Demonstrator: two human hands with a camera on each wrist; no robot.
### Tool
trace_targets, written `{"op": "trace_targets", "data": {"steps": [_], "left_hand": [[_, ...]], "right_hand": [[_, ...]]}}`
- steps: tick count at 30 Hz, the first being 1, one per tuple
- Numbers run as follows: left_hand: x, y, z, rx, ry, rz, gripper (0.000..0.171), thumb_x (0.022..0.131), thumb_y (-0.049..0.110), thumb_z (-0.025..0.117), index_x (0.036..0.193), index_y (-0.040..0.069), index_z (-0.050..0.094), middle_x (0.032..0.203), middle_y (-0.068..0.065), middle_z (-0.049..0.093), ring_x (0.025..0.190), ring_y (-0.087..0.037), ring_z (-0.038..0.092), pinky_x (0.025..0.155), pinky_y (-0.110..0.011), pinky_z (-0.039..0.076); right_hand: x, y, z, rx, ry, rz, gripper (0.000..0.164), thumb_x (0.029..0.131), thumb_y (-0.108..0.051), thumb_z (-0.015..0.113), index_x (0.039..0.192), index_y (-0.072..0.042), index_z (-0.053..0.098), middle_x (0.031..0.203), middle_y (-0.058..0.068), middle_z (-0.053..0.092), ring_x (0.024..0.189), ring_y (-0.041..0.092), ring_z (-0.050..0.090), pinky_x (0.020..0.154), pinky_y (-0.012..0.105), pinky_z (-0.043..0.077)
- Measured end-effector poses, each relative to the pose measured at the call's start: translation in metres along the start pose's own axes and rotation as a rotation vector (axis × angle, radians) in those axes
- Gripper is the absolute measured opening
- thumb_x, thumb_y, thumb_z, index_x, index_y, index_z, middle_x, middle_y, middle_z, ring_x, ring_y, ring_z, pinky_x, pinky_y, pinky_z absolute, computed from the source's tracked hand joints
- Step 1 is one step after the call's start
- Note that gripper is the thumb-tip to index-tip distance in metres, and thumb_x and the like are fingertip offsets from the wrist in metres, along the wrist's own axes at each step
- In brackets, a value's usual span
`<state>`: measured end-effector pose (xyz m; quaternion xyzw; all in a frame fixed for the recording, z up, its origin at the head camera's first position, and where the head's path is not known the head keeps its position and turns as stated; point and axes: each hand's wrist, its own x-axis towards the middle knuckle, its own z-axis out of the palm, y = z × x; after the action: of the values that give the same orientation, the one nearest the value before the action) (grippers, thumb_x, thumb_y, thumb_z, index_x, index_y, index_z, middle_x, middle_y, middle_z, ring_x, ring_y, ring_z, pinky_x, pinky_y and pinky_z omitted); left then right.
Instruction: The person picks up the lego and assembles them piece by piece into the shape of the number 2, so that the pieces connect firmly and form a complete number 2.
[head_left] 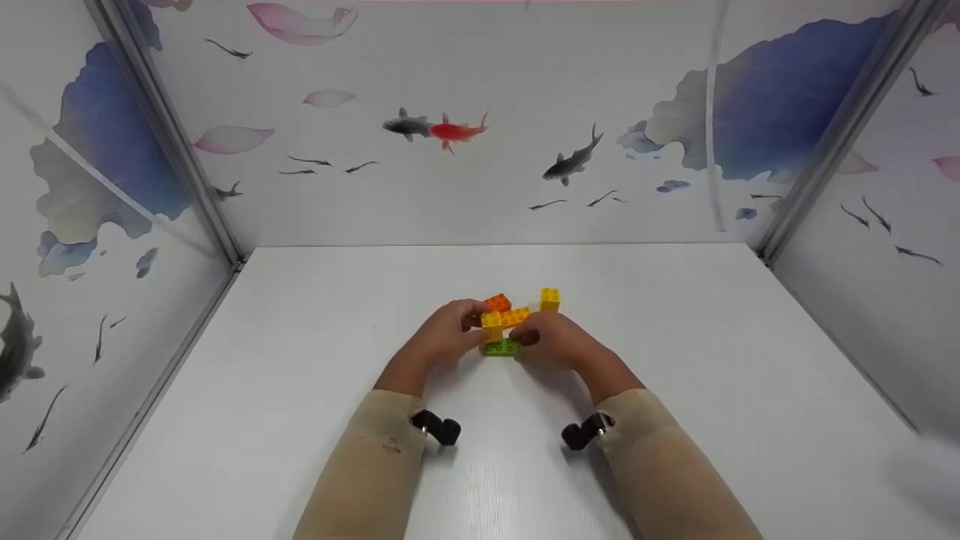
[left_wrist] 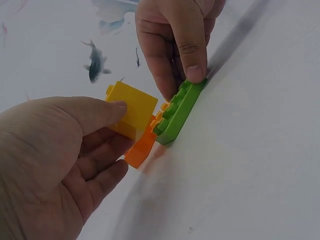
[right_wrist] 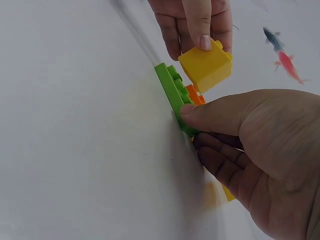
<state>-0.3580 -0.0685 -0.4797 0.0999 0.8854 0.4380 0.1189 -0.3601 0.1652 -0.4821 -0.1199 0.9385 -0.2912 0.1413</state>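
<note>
Between thumb and fingers, my left hand (head_left: 446, 334) pinches a yellow toy building block (left_wrist: 132, 107). In the head view that block (head_left: 491, 321) is above the left part of a flat green studded brick (head_left: 501, 349). The left wrist view shows it tilted and beside the green brick (left_wrist: 179, 112); whether they touch I cannot tell. My right hand (head_left: 559, 341) pinches the green brick by its right end, thumb on the near side (right_wrist: 171, 92). Behind lie an orange brick (head_left: 497, 302) and a yellow-orange studded brick (head_left: 516, 316), both partly hidden.
Another yellow block (head_left: 550, 300) stands on the white table (head_left: 645, 300), beyond my right hand. White panels (head_left: 487, 195) painted with fish and leaves enclose the table at the back and both sides. Each wrist carries a small black camera mount (head_left: 439, 427).
</note>
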Motion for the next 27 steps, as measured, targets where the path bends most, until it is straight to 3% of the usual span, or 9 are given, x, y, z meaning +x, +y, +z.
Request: {"op": "trace_targets", "data": {"steps": [10, 27], "left_hand": [[-0.0015, -0.003, -0.0021, -0.008, -0.071, 0.027, 0.035, 0.095, 0.03, 0.082, 0.129, 0.028, 0.071, 0.127, 0.005, 0.07, 0.118, -0.019, 0.064, 0.111, -0.04, 0.055], [-0.0001, -0.0101, -0.0031, -0.026, -0.071, 0.055, 0.036, 0.094, 0.029, 0.079, 0.129, 0.027, 0.071, 0.127, 0.004, 0.07, 0.117, -0.02, 0.064, 0.107, -0.041, 0.056]], "right_hand": [[0.0001, -0.0017, 0.0028, 0.024, -0.004, 0.011, 0.028, 0.097, -0.018, 0.081, 0.125, -0.023, 0.081, 0.113, -0.005, 0.077, 0.103, 0.02, 0.065, 0.11, 0.046, 0.057], [-0.002, -0.0006, 0.0034, 0.053, -0.001, -0.055, 0.029, 0.094, -0.014, 0.082, 0.123, -0.02, 0.081, 0.113, -0.004, 0.078, 0.1, 0.018, 0.065, 0.104, 0.044, 0.059]]}}
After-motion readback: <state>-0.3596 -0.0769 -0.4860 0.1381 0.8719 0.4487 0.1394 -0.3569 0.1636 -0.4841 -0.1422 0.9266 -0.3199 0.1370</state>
